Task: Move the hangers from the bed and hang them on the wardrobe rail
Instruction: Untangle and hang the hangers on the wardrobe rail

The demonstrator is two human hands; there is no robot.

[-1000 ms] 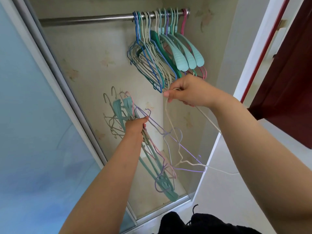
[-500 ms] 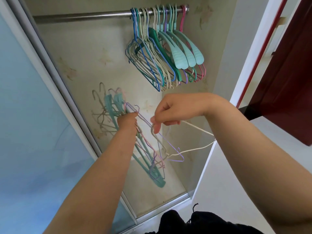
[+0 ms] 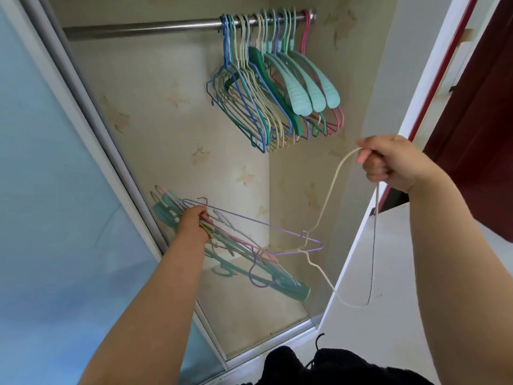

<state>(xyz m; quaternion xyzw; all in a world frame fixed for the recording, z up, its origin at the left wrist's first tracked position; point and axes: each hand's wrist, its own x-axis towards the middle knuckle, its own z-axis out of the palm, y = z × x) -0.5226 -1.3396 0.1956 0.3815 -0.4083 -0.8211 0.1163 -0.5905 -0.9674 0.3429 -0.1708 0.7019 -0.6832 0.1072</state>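
My left hand [image 3: 194,222] grips a bundle of hangers [image 3: 249,259], teal, pink and purple, low inside the wardrobe. My right hand [image 3: 388,162] holds a thin cream hanger [image 3: 330,195] out to the right, below the rail. The cream hanger's lower part crosses the corner of a purple hanger [image 3: 277,226] that sticks out of the bundle; whether they are hooked together I cannot tell. Several hangers [image 3: 272,87] in blue, cream, green, teal and pink hang at the right end of the metal rail [image 3: 138,27].
A pale blue sliding door [image 3: 55,190] with a grey frame stands to the left. The wardrobe's right side panel [image 3: 374,107] and a dark red door [image 3: 477,107] lie to the right. Dark clothing [image 3: 319,365] shows at the bottom edge. The rail's left stretch carries nothing.
My right hand has pulled the cream hanger away from the bundle, up and out to the right. My left hand has dropped lower with the bundle.
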